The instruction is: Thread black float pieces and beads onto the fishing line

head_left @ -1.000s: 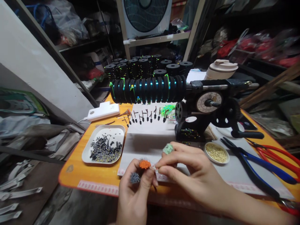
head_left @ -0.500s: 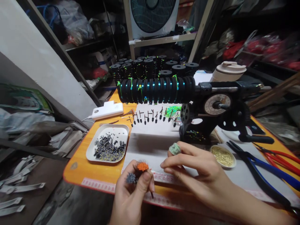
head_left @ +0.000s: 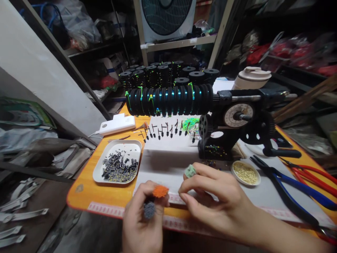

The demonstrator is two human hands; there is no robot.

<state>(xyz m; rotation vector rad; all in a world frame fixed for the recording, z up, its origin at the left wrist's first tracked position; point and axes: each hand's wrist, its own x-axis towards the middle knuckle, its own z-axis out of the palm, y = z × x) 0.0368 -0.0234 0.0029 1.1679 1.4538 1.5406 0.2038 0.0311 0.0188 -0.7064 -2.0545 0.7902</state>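
Observation:
My left hand (head_left: 143, 221) is closed round a bundle of thin orange-tipped wires (head_left: 160, 191) and a grey-tipped bundle (head_left: 149, 209), held over the front table edge. My right hand (head_left: 217, 198) is just to the right, fingers bent and thumb brought to a fingertip; anything between them is too small to make out. A pale green wrap (head_left: 190, 171) sits on its index fingertip. Behind the hands stands a black hand-crank winding machine (head_left: 237, 116). Its horizontal ribbed black spool (head_left: 170, 100) carries shiny blue wire and green ties, with several dark weights (head_left: 162, 134) hanging below.
A white tray (head_left: 95, 172) of small grey and black pieces stands left. Right of my hands are a dish (head_left: 246, 174) of gold-coloured bits, blue-handled pliers (head_left: 284, 189) and a red-handled tool (head_left: 308, 174). Behind are upright black spools (head_left: 164, 75), a lidded cup (head_left: 251, 78) and a white power bank (head_left: 117, 124).
The view has shifted slightly. My left hand has turned, so the bundles' tips face me more and its thumb is less visible. My right thumb has come forward, close to the fingertip.

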